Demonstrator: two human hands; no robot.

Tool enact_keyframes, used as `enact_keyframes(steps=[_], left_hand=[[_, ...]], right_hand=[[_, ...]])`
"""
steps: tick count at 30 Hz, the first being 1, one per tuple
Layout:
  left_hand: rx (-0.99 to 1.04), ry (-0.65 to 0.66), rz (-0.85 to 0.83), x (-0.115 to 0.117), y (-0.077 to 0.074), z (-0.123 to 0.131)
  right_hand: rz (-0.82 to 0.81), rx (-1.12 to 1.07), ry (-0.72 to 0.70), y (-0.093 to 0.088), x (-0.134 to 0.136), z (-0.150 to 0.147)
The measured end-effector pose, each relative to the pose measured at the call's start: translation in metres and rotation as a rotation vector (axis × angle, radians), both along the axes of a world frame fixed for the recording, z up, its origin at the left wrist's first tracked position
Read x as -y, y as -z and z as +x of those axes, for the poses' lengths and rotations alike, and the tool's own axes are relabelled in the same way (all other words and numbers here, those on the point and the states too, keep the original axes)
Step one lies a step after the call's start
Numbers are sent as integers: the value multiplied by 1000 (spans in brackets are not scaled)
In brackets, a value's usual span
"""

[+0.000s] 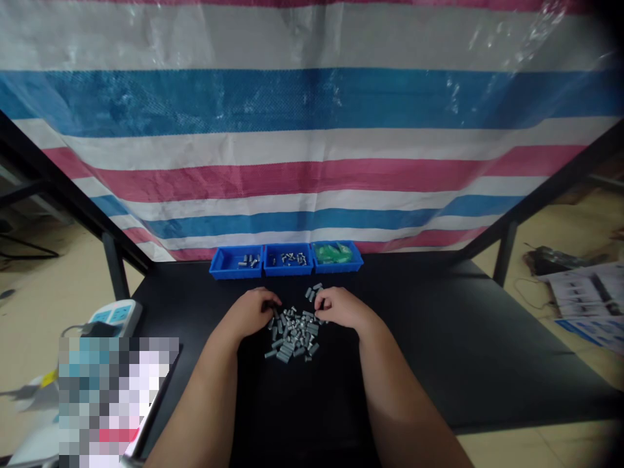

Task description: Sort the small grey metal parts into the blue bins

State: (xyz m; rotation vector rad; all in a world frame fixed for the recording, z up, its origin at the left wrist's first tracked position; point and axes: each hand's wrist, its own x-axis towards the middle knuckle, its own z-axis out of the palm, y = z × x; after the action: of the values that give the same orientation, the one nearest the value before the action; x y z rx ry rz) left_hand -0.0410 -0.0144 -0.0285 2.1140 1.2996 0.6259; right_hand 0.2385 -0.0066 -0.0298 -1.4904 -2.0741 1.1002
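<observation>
While the left hand (248, 313) and right hand (341, 307) curl at one pin heap (294, 333), three blue trays (286, 260) sit beyond, grips unclear.

Striped tarp (312, 156) behind black table (439, 338), power strip (114, 315), printed sheets (585, 302) on floor (49, 292)

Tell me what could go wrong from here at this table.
The loose grey metal cylinders between the left hand and right hand might roll away across the black tabletop, where they are hard to see. The left and middle blue plastic trays hold similar small metal parts, so pieces could land in the wrong one.
</observation>
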Motion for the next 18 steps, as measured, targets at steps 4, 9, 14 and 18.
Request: enact_keyframes(steps=[4,9,14,18], left_hand=[[-6,59,-20,1,4,-1],[-58,26,-16,2,4,3],[128,-119,-9,1,3,4],[331,-305,-35,-5,10,3]], right_hand=[[26,38,37,1,-1,-2],[126,118,103,2,-2,-9],[194,149,113,5,-4,-14],[213,137,123,5,-3,-18]])
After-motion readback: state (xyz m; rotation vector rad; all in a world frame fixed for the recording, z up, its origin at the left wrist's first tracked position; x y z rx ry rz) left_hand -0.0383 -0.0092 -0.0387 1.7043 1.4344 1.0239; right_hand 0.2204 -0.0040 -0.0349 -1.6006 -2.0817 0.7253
